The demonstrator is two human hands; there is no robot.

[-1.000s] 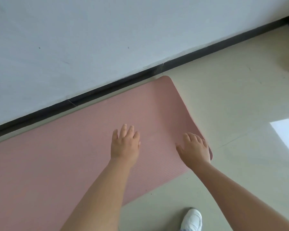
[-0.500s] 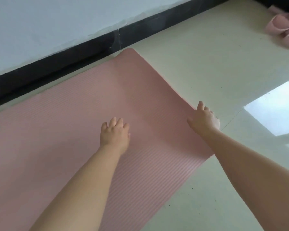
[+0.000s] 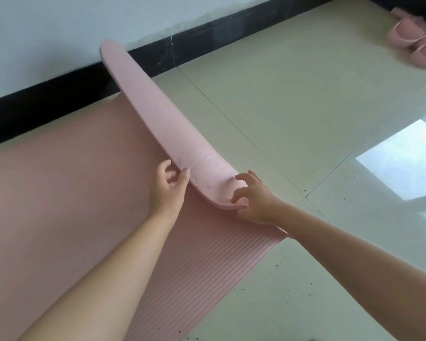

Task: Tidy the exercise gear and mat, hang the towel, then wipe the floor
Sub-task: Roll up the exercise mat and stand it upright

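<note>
The pink mat (image 3: 67,193) lay flat on the pale tiled floor (image 3: 293,124) beside the black skirting board (image 3: 47,99), its short end lifted and curled back over the ribbed top. The left hand (image 3: 169,190) pinched that raised edge between thumb and fingers, and the right hand (image 3: 252,200) gripped the curled corner nearest the camera. A pair of pink slippers (image 3: 416,43) sat well apart, toward the far right.
</note>
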